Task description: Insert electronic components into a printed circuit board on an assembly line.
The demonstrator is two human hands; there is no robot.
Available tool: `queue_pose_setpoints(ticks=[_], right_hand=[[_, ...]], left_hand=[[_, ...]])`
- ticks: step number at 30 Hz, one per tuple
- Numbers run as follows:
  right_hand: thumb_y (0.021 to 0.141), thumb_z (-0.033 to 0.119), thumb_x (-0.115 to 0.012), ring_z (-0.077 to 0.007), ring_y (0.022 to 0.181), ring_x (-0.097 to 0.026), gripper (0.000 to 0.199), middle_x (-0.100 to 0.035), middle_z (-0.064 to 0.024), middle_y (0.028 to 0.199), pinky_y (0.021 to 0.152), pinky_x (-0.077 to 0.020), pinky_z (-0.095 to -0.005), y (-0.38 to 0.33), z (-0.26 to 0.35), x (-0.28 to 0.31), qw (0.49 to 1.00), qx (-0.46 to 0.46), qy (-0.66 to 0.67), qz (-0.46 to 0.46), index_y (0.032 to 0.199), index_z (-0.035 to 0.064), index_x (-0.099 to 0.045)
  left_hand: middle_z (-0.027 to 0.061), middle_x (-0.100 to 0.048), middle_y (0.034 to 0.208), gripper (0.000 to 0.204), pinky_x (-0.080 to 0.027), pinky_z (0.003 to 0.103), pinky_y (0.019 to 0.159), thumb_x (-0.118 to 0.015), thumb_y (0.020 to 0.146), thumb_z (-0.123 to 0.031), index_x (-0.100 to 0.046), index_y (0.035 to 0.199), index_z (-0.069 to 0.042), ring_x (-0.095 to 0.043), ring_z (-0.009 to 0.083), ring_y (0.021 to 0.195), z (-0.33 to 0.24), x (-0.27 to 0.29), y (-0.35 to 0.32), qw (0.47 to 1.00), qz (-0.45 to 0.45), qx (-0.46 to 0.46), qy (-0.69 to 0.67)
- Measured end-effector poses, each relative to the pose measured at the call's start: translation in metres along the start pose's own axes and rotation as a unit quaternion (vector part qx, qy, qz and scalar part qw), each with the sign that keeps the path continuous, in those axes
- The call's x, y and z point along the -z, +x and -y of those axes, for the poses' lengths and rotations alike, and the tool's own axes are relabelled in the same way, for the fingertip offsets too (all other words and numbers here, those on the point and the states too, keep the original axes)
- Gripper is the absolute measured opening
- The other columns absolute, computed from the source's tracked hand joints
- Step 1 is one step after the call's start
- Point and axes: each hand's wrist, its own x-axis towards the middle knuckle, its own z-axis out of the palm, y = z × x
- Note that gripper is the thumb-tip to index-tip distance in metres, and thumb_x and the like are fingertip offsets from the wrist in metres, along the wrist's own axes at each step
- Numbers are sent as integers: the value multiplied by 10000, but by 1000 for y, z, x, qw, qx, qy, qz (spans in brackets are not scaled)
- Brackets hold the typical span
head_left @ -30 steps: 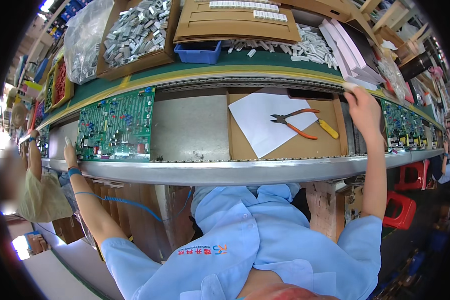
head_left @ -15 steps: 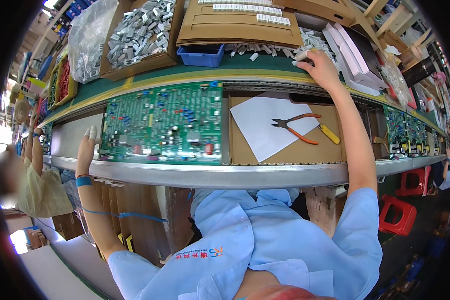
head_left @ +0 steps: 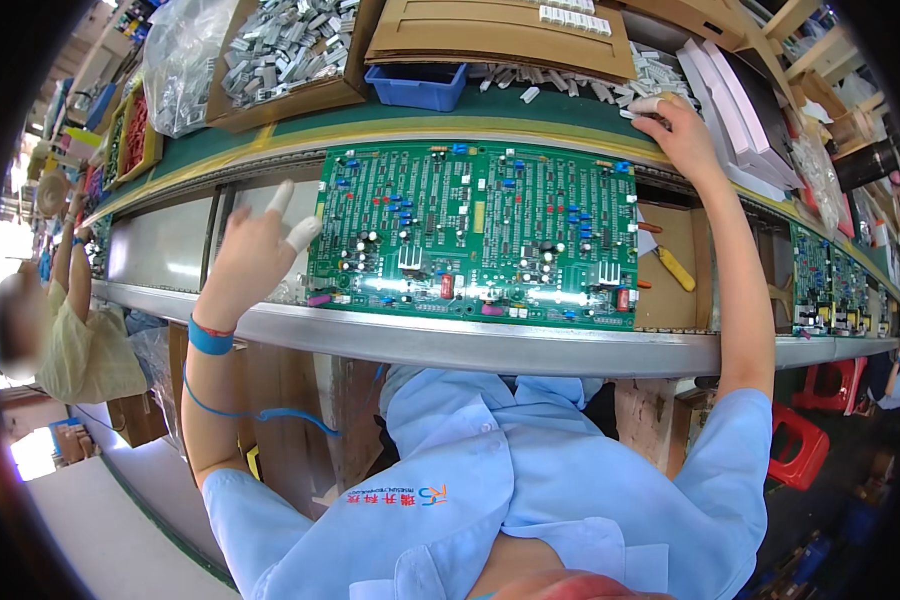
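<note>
A green circuit board, dense with small components, lies across the conveyor rails in front of me. At its left edge my left hand is open, index finger and thumb in white finger cots and pointing at the board, with nothing held. Beyond the rail my right hand is closed in a pinch at a small white part, beside the loose pile of white and grey parts. A blue wrist strap circles my left wrist. The board covers most of a pair of orange-handled cutters.
Behind the rail stand a box of metal parts, a blue bin and cardboard sheets. A yellow-handled tool lies right of the board. More boards sit far right; another person works at far left.
The circuit board has slid right over the white paper and cutters. My left hand has moved right along with it, fingers now spread. My right hand has shifted slightly right and nearer.
</note>
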Motion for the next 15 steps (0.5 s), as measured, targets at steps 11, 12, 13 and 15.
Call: queue_pose_setpoints(ticks=[11, 12, 13, 15], right_hand=[[867, 273, -646, -303, 794, -598, 219, -602, -104, 781, 641, -494, -420, 3, 2, -14, 970, 78, -199, -115, 816, 60, -651], [867, 273, -646, -303, 794, -598, 219, -602, -104, 781, 641, -494, -420, 3, 4, -14, 971, 81, -196, -113, 816, 60, -651], [865, 275, -649, -300, 786, -600, 223, -601, -100, 777, 638, -495, -417, 4, 7, -14, 972, 81, -188, -116, 804, 60, -645], [863, 277, -653, -296, 777, -603, 229, -599, -96, 773, 634, -497, -414, 3, 8, -14, 974, 78, -180, -116, 793, 59, -640]], left_hand=[[143, -688, 903, 189, -526, 435, 788, -581, 864, -199, -708, 926, -73, -659, 333, 867, -134, -25, 150, 955, -173, -232, 60], [138, -690, 870, 200, -536, 438, 755, -581, 870, -236, -708, 906, -85, -666, 323, 842, -144, -35, 164, 956, -166, -217, 107], [140, -689, 818, 241, -544, 444, 699, -579, 889, -289, -710, 869, -88, -674, 323, 789, -150, -44, 174, 947, -186, -235, 118], [130, -707, 857, 180, -558, 430, 697, -613, 842, -209, -729, 873, -75, -694, 315, 821, -171, -46, 176, 958, -152, -208, 128]])
